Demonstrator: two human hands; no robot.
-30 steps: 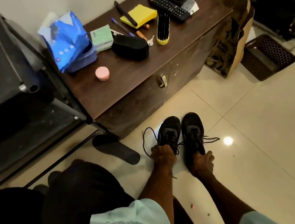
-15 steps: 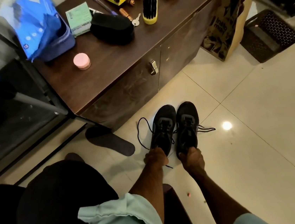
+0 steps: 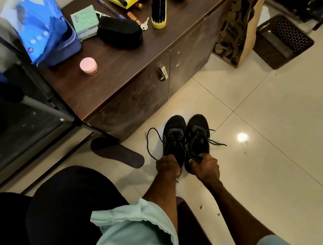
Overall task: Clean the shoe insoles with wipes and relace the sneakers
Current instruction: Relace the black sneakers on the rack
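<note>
Two black sneakers stand side by side on the tiled floor, toes pointing at the cabinet. My left hand (image 3: 167, 167) grips the heel of the left sneaker (image 3: 175, 135). My right hand (image 3: 204, 167) grips the heel collar of the right sneaker (image 3: 197, 133). Loose black laces (image 3: 151, 143) loop out to the left and trail to the right of the pair. A dark insole (image 3: 117, 151) lies flat on the floor to the left of the shoes. A blue wipes pack (image 3: 42, 29) sits on the cabinet top.
The brown wooden cabinet (image 3: 126, 66) carries a pink jar (image 3: 88, 65), a black brush (image 3: 120, 33), a yellow-backed brush (image 3: 159, 7), keys and pens. A paper bag (image 3: 240, 24) and a dark basket (image 3: 282, 40) stand at the right. A black rack (image 3: 15, 119) is at the left.
Both hands have drawn the pair of sneakers back along the floor, away from the cabinet. The grips shifted toward the heels. The head view dropped lower.
</note>
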